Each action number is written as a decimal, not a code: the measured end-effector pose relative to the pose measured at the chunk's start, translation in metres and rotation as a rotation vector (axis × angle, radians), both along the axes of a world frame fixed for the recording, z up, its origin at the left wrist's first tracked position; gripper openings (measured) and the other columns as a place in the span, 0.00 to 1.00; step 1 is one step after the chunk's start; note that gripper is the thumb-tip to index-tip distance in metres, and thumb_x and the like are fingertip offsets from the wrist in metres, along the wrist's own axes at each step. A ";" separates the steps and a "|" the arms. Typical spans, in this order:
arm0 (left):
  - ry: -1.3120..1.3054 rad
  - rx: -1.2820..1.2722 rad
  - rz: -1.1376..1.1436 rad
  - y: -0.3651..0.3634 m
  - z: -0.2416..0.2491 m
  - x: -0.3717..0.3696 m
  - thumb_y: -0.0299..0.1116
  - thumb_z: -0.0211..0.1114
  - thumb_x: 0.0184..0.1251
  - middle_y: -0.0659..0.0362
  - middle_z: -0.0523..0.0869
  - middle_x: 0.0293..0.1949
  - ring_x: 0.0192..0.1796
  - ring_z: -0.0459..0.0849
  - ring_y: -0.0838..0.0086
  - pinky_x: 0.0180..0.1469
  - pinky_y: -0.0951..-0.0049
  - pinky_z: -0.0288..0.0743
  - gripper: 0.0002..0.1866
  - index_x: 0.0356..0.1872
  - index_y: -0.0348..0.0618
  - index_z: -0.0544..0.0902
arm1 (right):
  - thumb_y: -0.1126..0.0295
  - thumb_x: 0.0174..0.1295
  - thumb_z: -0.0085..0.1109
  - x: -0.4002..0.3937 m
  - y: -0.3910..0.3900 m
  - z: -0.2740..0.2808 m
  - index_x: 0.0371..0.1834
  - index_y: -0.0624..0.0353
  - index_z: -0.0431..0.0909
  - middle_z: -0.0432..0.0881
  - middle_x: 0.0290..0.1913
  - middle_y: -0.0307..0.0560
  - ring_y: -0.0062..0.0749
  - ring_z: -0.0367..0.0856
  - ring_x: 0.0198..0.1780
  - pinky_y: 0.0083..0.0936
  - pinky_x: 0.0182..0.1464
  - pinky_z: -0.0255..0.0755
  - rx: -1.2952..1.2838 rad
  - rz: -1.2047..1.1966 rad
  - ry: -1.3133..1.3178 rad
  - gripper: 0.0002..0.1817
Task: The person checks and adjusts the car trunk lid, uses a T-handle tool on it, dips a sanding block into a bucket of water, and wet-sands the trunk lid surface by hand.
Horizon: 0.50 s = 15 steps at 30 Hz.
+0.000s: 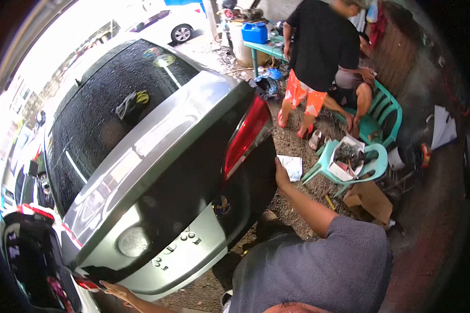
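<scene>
A silver and dark car trunk lid (185, 172) fills the space before me, with a red tail light (248, 136) on its right end. My right hand (282, 175) is closed around the lid's right edge, its fingers partly hidden behind it. At the opposite end, my left hand (116, 290) grips the lower corner beside another red light (86, 283). The lid carries a round emblem (133, 241) and raised letters that I cannot read. Beyond it, a grey and yellow-green cloth (132, 104) lies on the car's wet rear window (104, 125).
A person in a black shirt (321, 44) stands near another, seated person (361, 94) at the upper right. A green chair (376, 156) holds a box of small parts (347, 158). Nearby are a cardboard box (369, 202), a paper sheet (291, 167) and a table (269, 49) with a blue container (254, 33).
</scene>
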State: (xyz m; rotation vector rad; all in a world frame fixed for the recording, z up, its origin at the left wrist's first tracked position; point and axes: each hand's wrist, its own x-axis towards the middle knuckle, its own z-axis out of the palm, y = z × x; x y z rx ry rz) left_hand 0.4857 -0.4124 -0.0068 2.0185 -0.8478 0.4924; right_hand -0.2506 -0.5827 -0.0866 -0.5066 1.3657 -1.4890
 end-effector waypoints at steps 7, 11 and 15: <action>0.436 -0.429 -0.336 0.007 -0.009 -0.008 0.44 0.46 0.80 0.47 0.58 0.75 0.74 0.60 0.55 0.75 0.54 0.56 0.28 0.73 0.38 0.63 | 0.44 0.76 0.38 -0.005 -0.006 -0.018 0.69 0.65 0.68 0.75 0.65 0.48 0.36 0.72 0.64 0.28 0.69 0.62 -0.088 0.047 -0.029 0.35; -0.390 0.488 0.205 -0.019 0.038 0.007 0.24 0.54 0.68 0.41 0.81 0.58 0.67 0.72 0.50 0.72 0.51 0.57 0.21 0.62 0.35 0.75 | 0.40 0.74 0.38 -0.012 -0.010 -0.025 0.71 0.61 0.65 0.72 0.68 0.49 0.41 0.70 0.67 0.35 0.71 0.61 -0.156 0.151 -0.037 0.37; 0.189 -0.416 -0.044 -0.016 0.032 -0.089 0.40 0.52 0.78 0.41 0.69 0.69 0.75 0.61 0.54 0.77 0.50 0.45 0.25 0.69 0.38 0.69 | 0.37 0.72 0.37 -0.018 -0.017 -0.030 0.73 0.56 0.62 0.69 0.71 0.49 0.46 0.68 0.70 0.43 0.72 0.61 -0.195 0.267 -0.126 0.39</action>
